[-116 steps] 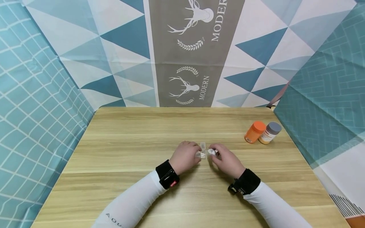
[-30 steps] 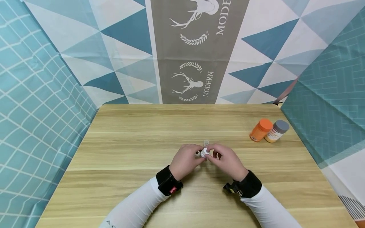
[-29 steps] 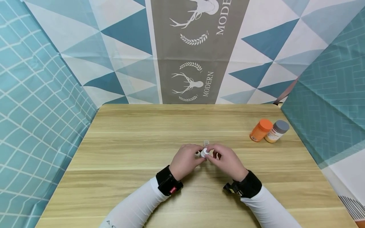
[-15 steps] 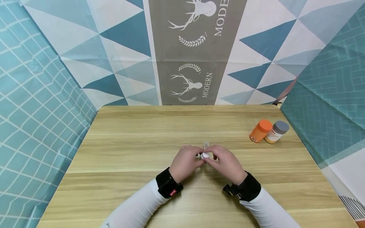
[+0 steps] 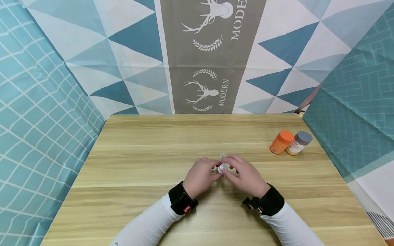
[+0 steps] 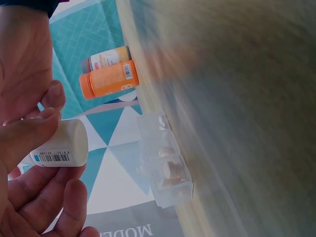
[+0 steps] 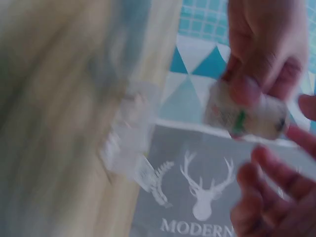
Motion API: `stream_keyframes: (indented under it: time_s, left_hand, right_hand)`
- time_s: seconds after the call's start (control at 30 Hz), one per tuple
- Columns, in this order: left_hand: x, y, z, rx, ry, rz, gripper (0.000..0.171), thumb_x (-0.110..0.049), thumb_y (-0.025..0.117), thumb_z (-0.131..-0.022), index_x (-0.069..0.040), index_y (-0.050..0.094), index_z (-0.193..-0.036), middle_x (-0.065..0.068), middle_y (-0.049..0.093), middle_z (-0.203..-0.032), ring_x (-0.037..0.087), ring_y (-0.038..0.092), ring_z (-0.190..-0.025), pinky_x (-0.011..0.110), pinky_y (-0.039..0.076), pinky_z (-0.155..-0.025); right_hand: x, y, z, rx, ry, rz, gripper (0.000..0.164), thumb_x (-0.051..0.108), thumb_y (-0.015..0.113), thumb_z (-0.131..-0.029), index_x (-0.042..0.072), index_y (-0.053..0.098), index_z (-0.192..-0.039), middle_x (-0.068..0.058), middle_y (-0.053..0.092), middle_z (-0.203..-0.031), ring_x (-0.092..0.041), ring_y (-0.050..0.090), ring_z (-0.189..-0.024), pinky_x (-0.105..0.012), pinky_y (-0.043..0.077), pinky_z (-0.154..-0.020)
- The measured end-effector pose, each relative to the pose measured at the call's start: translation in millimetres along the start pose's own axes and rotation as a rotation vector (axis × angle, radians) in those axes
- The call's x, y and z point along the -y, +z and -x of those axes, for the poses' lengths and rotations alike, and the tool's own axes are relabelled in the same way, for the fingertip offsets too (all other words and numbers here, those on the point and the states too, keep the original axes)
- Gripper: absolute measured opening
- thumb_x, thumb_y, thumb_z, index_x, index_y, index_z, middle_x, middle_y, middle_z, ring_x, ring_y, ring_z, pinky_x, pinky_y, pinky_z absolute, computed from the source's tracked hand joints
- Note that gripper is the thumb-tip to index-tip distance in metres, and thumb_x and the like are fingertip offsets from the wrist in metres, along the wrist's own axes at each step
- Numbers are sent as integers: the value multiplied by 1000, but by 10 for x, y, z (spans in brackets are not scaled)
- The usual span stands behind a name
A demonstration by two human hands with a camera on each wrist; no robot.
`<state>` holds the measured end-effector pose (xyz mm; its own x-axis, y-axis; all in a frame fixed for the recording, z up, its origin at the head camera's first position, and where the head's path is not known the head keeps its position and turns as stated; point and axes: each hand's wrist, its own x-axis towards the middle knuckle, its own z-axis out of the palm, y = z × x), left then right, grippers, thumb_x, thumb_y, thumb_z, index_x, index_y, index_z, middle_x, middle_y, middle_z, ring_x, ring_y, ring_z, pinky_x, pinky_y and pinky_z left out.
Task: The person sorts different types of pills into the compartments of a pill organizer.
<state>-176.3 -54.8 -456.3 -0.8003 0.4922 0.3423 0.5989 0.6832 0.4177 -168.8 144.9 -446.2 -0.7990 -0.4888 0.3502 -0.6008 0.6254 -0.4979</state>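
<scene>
My left hand (image 5: 200, 176) grips a small white pill bottle (image 6: 64, 143) between thumb and fingers, its barcode side showing in the left wrist view. The bottle's white cap (image 5: 222, 167) faces up in the head view. Around it curl the thumb and index finger of my right hand (image 5: 244, 175); in the right wrist view these fingers blur at the bottle's end. Beneath and just beyond both hands stands a clear plastic pill organizer (image 6: 165, 160) with pale tablets (image 6: 171, 170) inside. One raised clear lid (image 5: 223, 156) shows past the fingertips; the hands hide most of the box.
An orange jar (image 5: 281, 142) and a white jar with a grey lid (image 5: 298, 142) stand side by side at the back right of the wooden table (image 5: 138, 150). Patterned cloth (image 5: 200, 51) hangs behind the table, with teal cloths on both sides.
Earlier my hands were apart, the left at the pill organizer and the right holding the bottle. Both now meet at the bottle, which has gone from tilted to cap-up; the right fingers have shifted around the cap.
</scene>
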Motion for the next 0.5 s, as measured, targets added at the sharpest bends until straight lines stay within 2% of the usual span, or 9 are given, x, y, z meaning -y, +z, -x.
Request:
stream_keyframes:
  time_s: [0.13, 0.23, 0.37, 0.5]
  left_hand:
    - [-7, -21, 3, 14, -18, 12, 22, -32, 79, -86, -19, 74, -103, -11, 72, -92, 9, 63, -82, 35, 48, -85]
    - [3, -19, 2, 17, -24, 21, 22, -31, 79, -86, -21, 74, -104, -12, 72, -93, 10, 64, -83, 36, 47, -86]
    - [14, -9, 0, 10, -21, 29, 21, -32, 79, -86, -22, 74, -103, -13, 72, -92, 10, 64, -84, 36, 47, -86]
    - [3, 1, 13, 18, -30, 43, 21, -33, 79, -85, -21, 74, -102, -12, 72, -92, 10, 65, -83, 36, 47, -85]
  right_hand:
    - [-58, -79, 6, 68, -102, 4, 35, 14, 67, -94, 24, 66, -127, 3, 58, -127, -15, 58, -114, -36, 53, -88]
    - [-93, -100, 9, 92, -145, 10, 41, 7, 67, -91, 22, 66, -130, 2, 59, -126, -16, 58, -114, -35, 52, -89]
    - [-101, -103, 3, 99, -153, 11, 41, 6, 67, -92, 20, 66, -130, 4, 60, -124, -14, 58, -113, -34, 51, -91]
    - [-80, -84, 3, 114, -108, -4, 33, 11, 68, -94, 19, 66, -126, 7, 61, -118, -10, 59, -106, -32, 52, -88]
